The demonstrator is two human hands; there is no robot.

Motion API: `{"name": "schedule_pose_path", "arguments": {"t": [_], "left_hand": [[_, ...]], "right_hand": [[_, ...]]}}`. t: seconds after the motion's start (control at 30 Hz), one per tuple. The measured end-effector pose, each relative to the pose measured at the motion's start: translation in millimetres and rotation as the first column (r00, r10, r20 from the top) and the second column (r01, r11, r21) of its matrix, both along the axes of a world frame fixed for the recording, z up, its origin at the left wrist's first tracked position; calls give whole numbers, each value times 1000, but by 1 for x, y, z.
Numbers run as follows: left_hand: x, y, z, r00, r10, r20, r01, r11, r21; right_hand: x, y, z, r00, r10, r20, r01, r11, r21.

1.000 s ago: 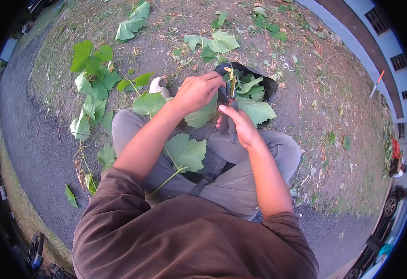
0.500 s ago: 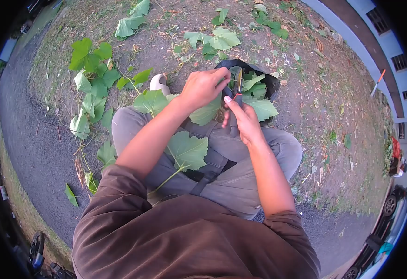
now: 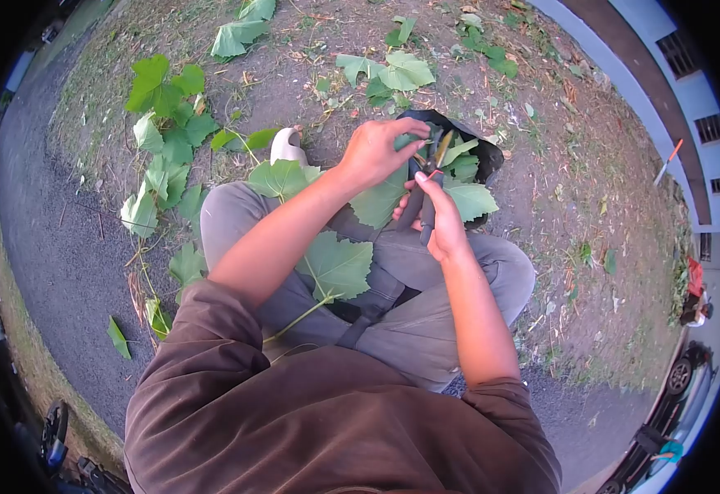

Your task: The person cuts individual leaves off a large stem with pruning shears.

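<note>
My right hand (image 3: 442, 210) is wrapped round the dark handles of a pair of pruning shears (image 3: 426, 206), whose blades point away from me. Just left of the blades, my left hand (image 3: 380, 148) pinches a piece of green vine or leaf (image 3: 405, 142). Both hands are at the near edge of a black bag (image 3: 487, 156) that holds cut green leaves. A large leaf (image 3: 380, 198) hangs below my left hand, and another with a long stem (image 3: 337, 265) lies across my lap.
Leafy vine pieces (image 3: 162, 177) lie on the ground at the left, with more leaves (image 3: 407, 72) beyond the bag. A pale curved object (image 3: 288, 146) is by my left knee. At the far right are an orange-tipped stick (image 3: 669, 160) and a building wall.
The shears' handles now show spread in my right hand. My left hand has shifted slightly right, closer to the blades. The whole view has moved a little.
</note>
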State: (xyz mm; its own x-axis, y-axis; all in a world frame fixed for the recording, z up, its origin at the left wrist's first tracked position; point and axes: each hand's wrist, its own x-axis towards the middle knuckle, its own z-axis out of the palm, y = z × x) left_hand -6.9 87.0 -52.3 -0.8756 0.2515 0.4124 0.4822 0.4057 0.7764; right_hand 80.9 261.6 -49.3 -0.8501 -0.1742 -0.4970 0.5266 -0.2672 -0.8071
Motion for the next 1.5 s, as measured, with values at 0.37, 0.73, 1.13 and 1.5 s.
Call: {"name": "schedule_pose_path", "arguments": {"t": [0.37, 0.73, 1.13, 1.5], "left_hand": [[-21, -53, 14, 914, 108, 391, -204, 956, 213], [-16, -64, 17, 816, -208, 540, -290, 660, 693], [-8, -64, 26, 870, -148, 471, -63, 913, 403], [16, -58, 57, 912, 42, -409, -132, 972, -193]], "right_hand": [[5, 10, 8, 989, 108, -98, -124, 975, -186], [14, 1, 19, 947, 219, -233, -263, 948, -177], [7, 11, 24, 915, 83, -396, -239, 900, -364], [9, 11, 20, 909, 61, -411, -199, 933, -301]]}}
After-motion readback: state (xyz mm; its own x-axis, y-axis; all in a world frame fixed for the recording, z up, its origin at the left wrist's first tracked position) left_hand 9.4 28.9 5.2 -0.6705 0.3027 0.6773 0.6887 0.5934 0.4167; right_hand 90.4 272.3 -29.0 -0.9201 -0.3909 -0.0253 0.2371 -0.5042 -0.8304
